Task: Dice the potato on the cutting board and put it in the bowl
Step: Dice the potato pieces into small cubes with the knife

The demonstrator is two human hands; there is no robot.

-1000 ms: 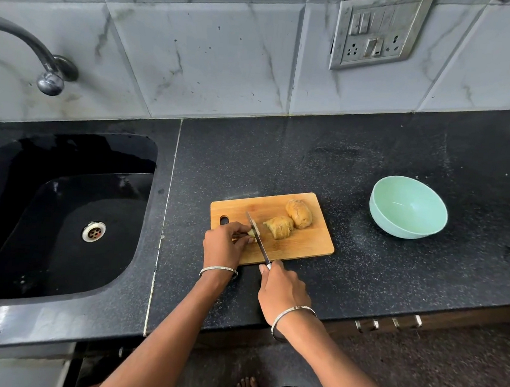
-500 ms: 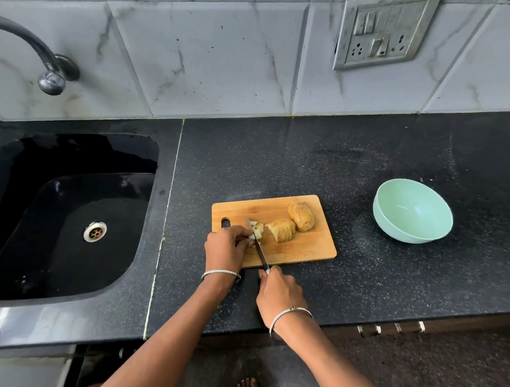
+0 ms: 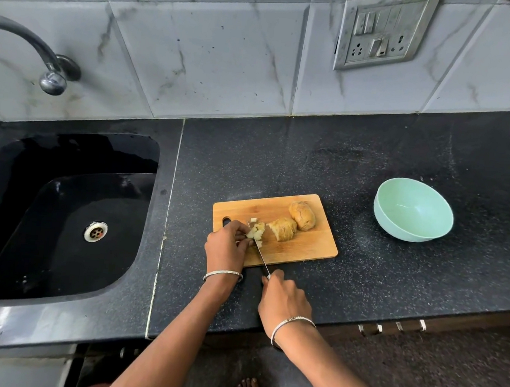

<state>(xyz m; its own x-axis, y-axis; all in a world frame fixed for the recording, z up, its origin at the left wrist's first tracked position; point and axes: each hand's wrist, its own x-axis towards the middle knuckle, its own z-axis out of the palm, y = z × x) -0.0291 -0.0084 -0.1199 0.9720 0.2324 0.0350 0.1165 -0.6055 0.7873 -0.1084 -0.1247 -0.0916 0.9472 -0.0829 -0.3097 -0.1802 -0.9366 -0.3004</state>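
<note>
A wooden cutting board (image 3: pixel 310 246) lies on the black counter. On it sit a whole potato half (image 3: pixel 302 216), a cut potato chunk (image 3: pixel 283 229) and a small pile of pale diced pieces (image 3: pixel 257 230). My left hand (image 3: pixel 226 246) pinches the diced pieces at the board's left side. My right hand (image 3: pixel 283 299) grips the handle of a knife (image 3: pixel 260 251), whose blade runs up into the pile beside my left fingers. A mint green bowl (image 3: pixel 380 215) stands to the right of the board with nothing visible inside.
A black sink (image 3: pixel 48 207) with a metal drain fills the left side, under a curved tap (image 3: pixel 52 79). A switch and socket plate (image 3: pixel 382 32) hangs on the tiled wall. The counter's front edge (image 3: pixel 390 323) runs just below my right hand.
More small diced pieces lie by the blade than before, one loose above the pile. The knife has shifted slightly along the potato piece; my left hand stays on it.
</note>
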